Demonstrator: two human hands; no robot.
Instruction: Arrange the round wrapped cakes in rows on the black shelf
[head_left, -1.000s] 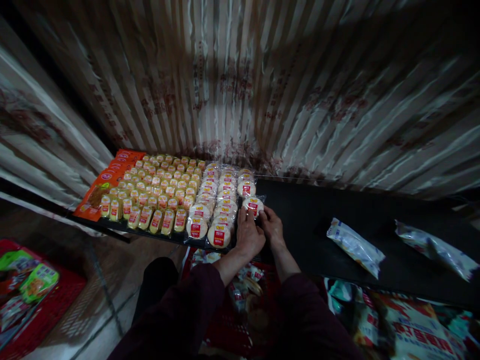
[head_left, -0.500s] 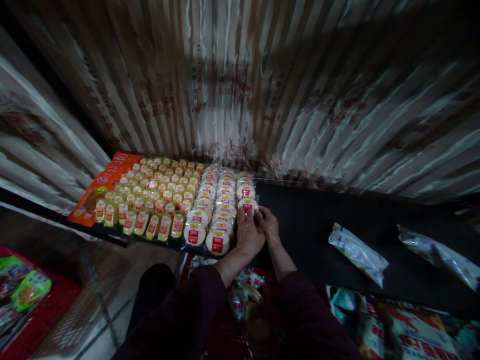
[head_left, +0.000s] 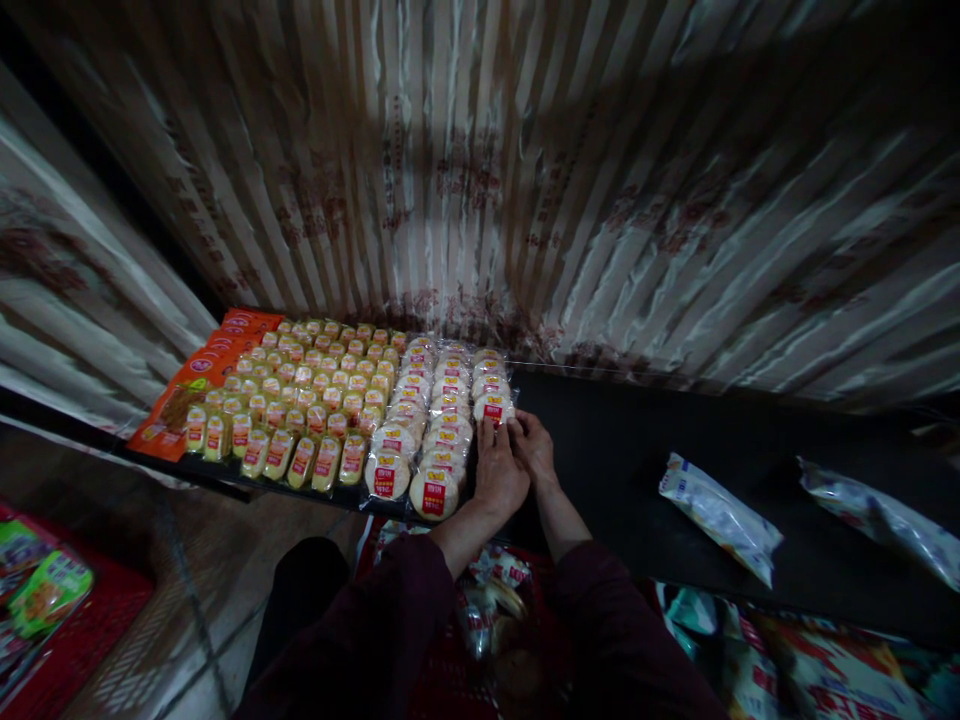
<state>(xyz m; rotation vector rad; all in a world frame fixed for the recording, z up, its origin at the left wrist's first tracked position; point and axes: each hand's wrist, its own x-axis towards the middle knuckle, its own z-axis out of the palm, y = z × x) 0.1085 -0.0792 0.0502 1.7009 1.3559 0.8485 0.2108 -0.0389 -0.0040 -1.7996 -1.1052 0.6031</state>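
Note:
My left hand [head_left: 501,478] has its fingertips on the near edge of a clear-wrapped round cake [head_left: 493,411] with a red label. Against the right side of that cake, the bent fingers of my right hand [head_left: 534,450] close in. It is the front one in a short column of overlapping round cakes. To its left run two longer columns of the same wrapped cakes [head_left: 433,493], reaching the shelf's front edge. The undersides of my fingers are hidden.
Rows of small yellow packaged cakes [head_left: 301,458] and orange bags [head_left: 202,375] fill the black shelf's [head_left: 600,440] left end. Two long packets [head_left: 720,515] lie to the right. Below are a red basket of packs [head_left: 487,600] and another red crate [head_left: 112,610]. A pleated curtain [head_left: 480,180] hangs behind.
The view shifts slightly. My hands stay at the front round cake of the short column, and its red label shows more fully above my left fingers.

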